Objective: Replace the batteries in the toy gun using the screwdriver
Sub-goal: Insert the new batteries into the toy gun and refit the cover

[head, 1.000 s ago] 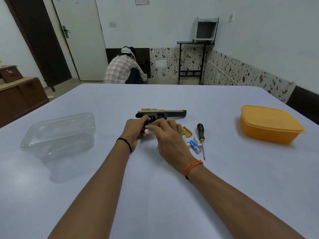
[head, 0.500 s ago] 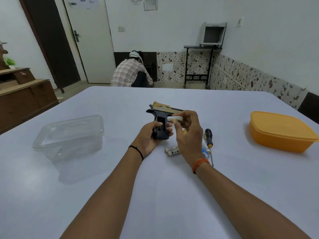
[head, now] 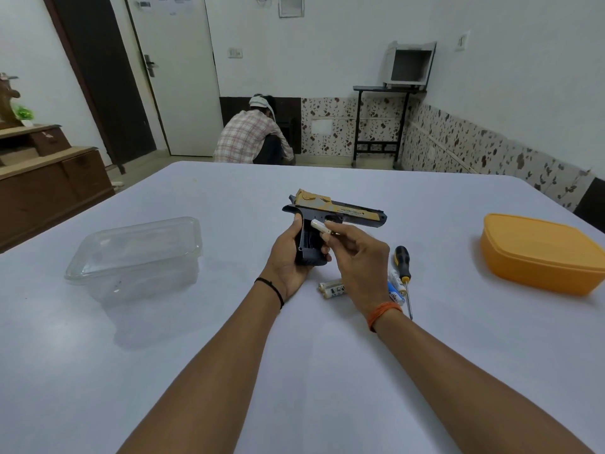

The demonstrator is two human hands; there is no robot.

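Having been lifted off the table [head: 196,371], the toy gun [head: 330,214] is now standing gripped in the left hand [head: 288,257], while the right hand [head: 357,253] is pinching a white battery [head: 319,227] at the open grip, likely needing its polarity matched before seating.

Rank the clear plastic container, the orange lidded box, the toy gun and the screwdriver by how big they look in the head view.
1. Clear plastic container and orange lidded box: look alike, and the box is cut off at the frame edge, so unranked.
2. Toy gun.
3. Screwdriver.
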